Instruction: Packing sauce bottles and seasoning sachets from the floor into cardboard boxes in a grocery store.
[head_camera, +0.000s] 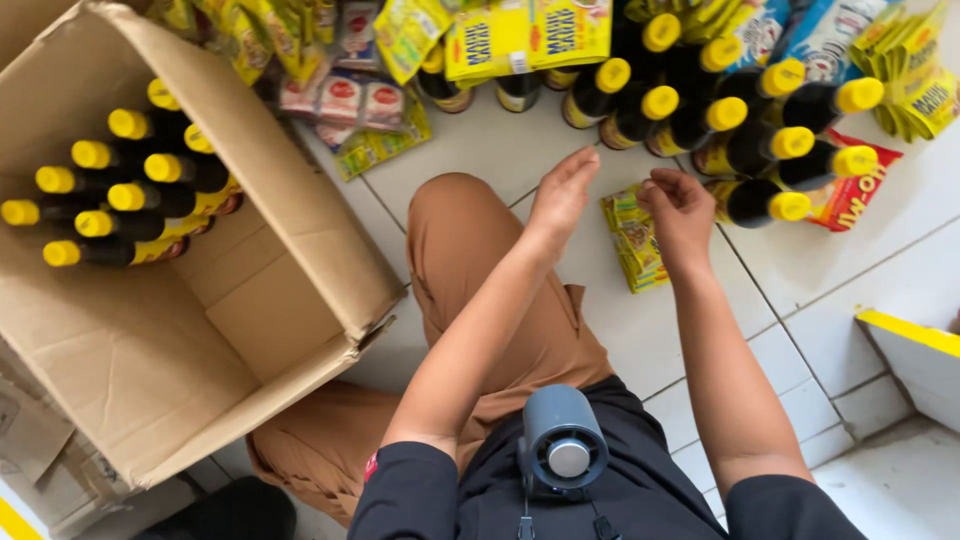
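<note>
Right hand (682, 205) loosely curled, empty, right over yellow sachet pack (634, 243) on floor; pack's long axis runs away from person. Left hand (562, 195) flat open, just beside.

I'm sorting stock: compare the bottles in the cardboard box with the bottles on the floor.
The bottles in the cardboard box lie packed against one side of the tipped box; the bottles on the floor stand loose on the tiles. The right hand hovers beside the floor group; no hand nears the boxed ones. Both groups are dark with yellow caps.
</note>
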